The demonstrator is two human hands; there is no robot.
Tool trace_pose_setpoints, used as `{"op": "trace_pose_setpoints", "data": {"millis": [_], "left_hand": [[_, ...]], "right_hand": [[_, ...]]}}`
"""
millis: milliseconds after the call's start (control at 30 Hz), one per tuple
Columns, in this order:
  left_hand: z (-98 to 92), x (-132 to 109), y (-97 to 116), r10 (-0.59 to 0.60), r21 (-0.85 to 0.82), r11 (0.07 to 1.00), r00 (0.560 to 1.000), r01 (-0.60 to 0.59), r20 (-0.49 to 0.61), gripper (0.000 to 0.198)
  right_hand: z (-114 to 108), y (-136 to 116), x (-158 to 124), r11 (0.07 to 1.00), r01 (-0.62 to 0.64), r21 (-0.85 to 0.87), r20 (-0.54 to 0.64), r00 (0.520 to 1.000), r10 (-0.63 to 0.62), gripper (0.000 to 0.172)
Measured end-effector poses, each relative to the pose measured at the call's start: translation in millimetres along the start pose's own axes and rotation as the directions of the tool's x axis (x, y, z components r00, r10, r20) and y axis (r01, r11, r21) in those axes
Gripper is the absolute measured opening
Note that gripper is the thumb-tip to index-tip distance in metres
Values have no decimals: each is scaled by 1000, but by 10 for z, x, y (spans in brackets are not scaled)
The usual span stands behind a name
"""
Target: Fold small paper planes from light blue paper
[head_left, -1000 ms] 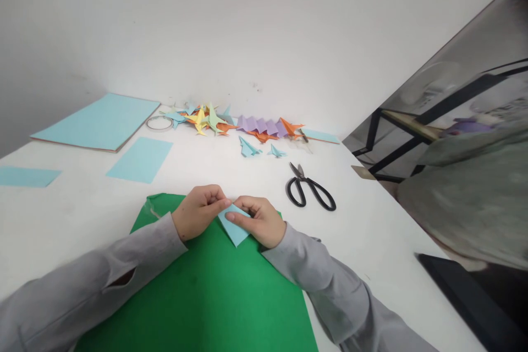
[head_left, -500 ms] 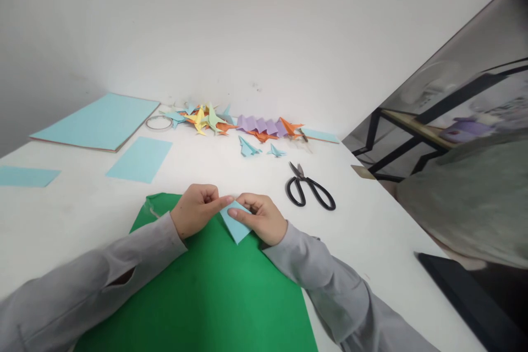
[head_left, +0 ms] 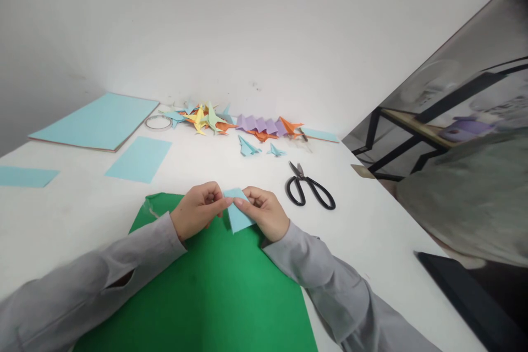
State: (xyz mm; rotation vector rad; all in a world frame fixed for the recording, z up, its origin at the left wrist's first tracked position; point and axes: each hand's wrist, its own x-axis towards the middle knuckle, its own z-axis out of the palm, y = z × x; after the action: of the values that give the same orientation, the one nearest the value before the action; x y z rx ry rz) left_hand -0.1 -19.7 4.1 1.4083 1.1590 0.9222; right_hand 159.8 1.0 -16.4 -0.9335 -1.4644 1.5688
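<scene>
Between my hands, over the far part of a green sheet (head_left: 198, 286), is a small folded piece of light blue paper (head_left: 240, 219). My right hand (head_left: 268, 213) is closed on its right side, thumb on the front face and fingers behind. My left hand (head_left: 199, 208) pinches the paper's left edge, its thumb reaching across to the other thumb; the rest of its fingers are curled in. The paper is tilted, with its lower corner pointing down at the green sheet.
Black-handled scissors (head_left: 307, 186) lie right of my hands. Two small blue folded shapes (head_left: 249, 147) and a heap of coloured origami (head_left: 204, 120) lie towards the wall. Light blue sheets (head_left: 139, 159) and a stack of paper (head_left: 99, 121) are at left. A dark flat object (head_left: 457, 291) lies at right.
The folded paper has turned in my hands and moved slightly up, so its lower corner sits higher. My right thumb has shifted up towards the left thumb.
</scene>
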Motion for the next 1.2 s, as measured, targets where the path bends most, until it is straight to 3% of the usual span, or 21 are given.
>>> {"op": "trace_pose_setpoints", "data": {"millis": [267,500,833,1033,1200], "left_hand": [[1,-6,-43,-42,-34,998,995,45,95,26],[-10,-5,-51,-20,26,999,997,18,80,28],[0,-8,-42,-9,61,998,997,4,83,22],[8,-19,-28,9,90,996,997,-16,81,19],[14,-2,-46,2,73,997,997,-8,81,19]], "right_hand": [[4,-30,-9,999,2,-53,32,999,-1,32],[-9,-6,-4,997,12,-76,51,999,-9,29],[-51,80,57,984,-48,169,-116,991,68,24],[-60,92,74,971,-58,233,-195,975,105,24],[-25,45,77,917,-35,398,-265,952,151,24]]}}
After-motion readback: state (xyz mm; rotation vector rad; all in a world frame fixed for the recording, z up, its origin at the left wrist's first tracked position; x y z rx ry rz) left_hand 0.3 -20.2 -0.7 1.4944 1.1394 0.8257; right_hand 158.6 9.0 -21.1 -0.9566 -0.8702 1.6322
